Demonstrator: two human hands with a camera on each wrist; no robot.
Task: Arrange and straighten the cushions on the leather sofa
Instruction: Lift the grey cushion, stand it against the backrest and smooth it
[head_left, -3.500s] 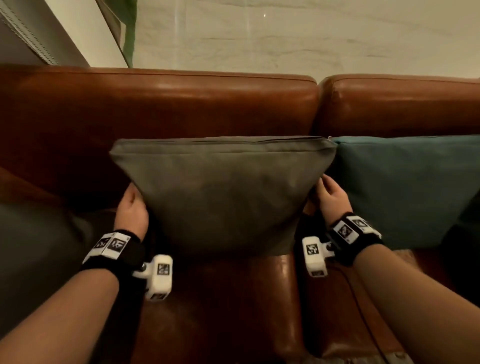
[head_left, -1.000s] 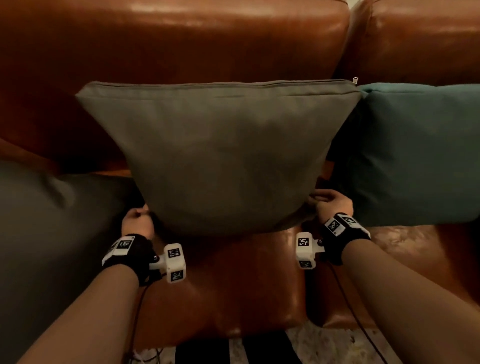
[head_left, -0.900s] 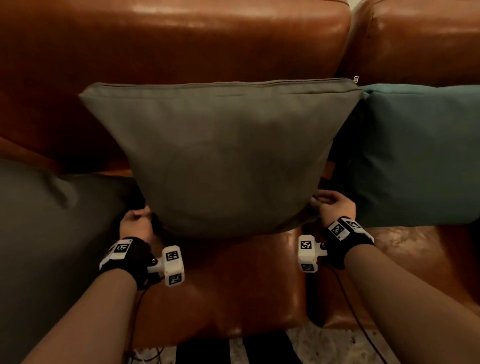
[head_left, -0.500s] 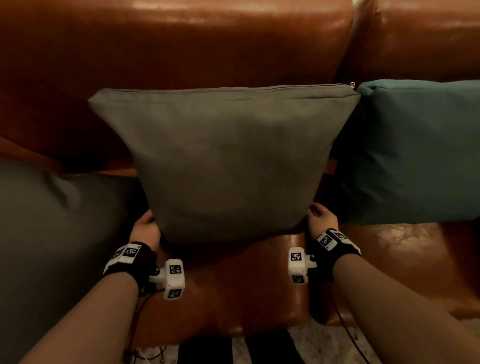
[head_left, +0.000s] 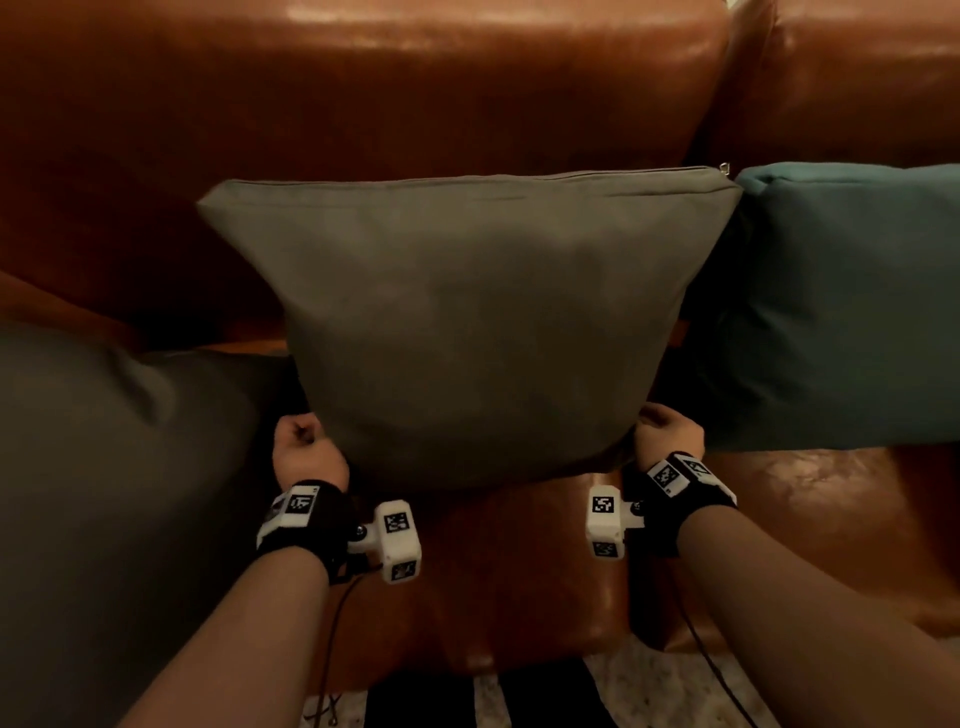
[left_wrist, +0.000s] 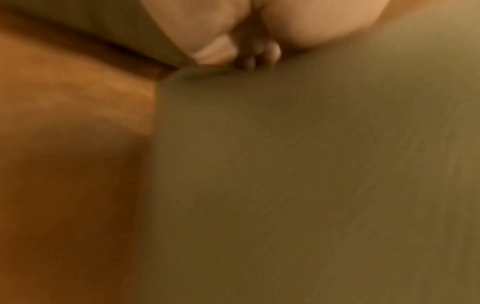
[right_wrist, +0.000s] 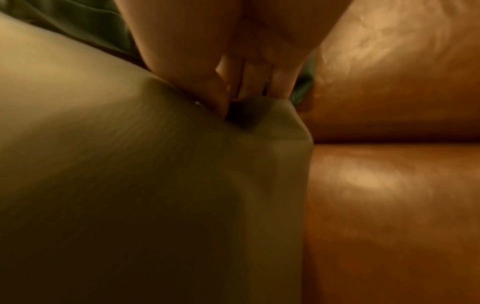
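Observation:
A grey cushion (head_left: 478, 322) stands upright on the brown leather sofa (head_left: 363, 93), leaning on its backrest, zip edge on top. My left hand (head_left: 304, 449) grips the cushion's lower left corner with curled fingers; in the left wrist view the fingers (left_wrist: 233, 53) close on the grey cushion (left_wrist: 311, 164). My right hand (head_left: 667, 434) pinches the lower right corner; the right wrist view shows its fingertips (right_wrist: 249, 86) dug into a fold of the grey cushion (right_wrist: 155, 164). A teal cushion (head_left: 841, 301) stands touching it on the right.
Another dark grey cushion (head_left: 114, 467) lies on the seat at the left. The leather seat (head_left: 509, 561) shows bare in front of the held cushion. A striped rug (head_left: 519, 696) lies on the floor below the sofa's front edge.
Both hands slid down from the cushion's sides to its bottom corners and now grip them. The cushion sits a little lower and more to the right; the view dropped and moved closer.

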